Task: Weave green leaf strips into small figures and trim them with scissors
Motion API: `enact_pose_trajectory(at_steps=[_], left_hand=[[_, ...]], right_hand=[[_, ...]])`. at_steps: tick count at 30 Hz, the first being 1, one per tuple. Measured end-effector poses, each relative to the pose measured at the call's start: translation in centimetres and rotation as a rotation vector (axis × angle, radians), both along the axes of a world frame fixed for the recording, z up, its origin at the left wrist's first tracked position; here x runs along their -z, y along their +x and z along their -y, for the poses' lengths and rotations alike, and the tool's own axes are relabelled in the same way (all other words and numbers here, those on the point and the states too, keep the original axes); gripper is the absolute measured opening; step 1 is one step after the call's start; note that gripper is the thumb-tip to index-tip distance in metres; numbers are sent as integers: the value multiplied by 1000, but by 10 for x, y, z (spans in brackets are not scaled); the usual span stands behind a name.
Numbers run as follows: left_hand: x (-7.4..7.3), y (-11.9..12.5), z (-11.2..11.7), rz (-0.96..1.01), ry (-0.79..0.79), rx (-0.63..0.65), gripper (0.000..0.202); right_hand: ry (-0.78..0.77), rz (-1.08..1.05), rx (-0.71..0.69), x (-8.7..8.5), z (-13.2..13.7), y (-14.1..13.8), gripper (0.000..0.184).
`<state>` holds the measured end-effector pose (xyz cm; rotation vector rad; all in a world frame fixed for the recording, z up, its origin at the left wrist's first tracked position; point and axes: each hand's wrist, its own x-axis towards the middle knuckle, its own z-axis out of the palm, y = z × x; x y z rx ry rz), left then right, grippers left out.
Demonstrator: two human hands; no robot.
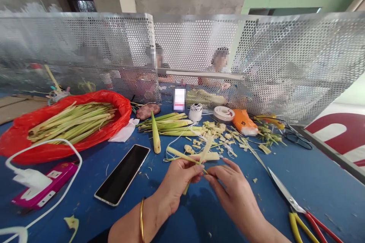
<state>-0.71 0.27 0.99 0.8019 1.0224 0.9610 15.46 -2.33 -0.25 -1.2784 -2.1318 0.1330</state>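
Observation:
My left hand (184, 176), with a gold bangle on the wrist, pinches pale green leaf strips (207, 148) that cross between thumb and fingers. My right hand (229, 182) is closed with thumb and fingertips on the thin end of the same strips. Just beyond the hands lie cut leaf scraps (212, 131) and white thread from a spool (195, 112). A bundle of green leaf stalks (171, 124) rests behind them, and one pointed shoot (155, 133) lies apart to the left.
Scissors (292, 201) with red and yellow handles lie at right. Left are a phone (122, 174), a power strip (45, 186) with a white cable, and a red bag (119, 112) of stalks. A tape roll (224, 114) and orange packet (244, 122) stand before a perforated metal screen (196, 34); people sit behind it.

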Motion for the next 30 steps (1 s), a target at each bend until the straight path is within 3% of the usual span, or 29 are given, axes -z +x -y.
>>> enact_pose_trajectory(at_steps=[4, 7, 11, 14, 17, 23, 30], left_hand=[[11, 3, -3, -96, 28, -64, 25], [12, 1, -5, -106, -12, -60, 25], [4, -3, -2, -53, -118, 134, 29], [0, -3, 1, -82, -145, 260, 32], [-1, -1, 3, -109, -140, 283, 36], [4, 2, 3, -130, -100, 190, 42], [10, 4, 6, -117, -142, 181, 38]], right_hand=[[-93, -80, -64, 5, 1, -5, 26], [-266, -222, -17, 6, -3, -3, 33], [-556, -704, 58, 3, -13, 0, 36], [-668, -970, 56, 1, -16, 0, 35], [-656, -1053, 118, 2, -15, -4, 35], [-615, -1100, 230, 11, -14, -9, 42], [-468, -922, 161, 17, -16, -7, 37]])
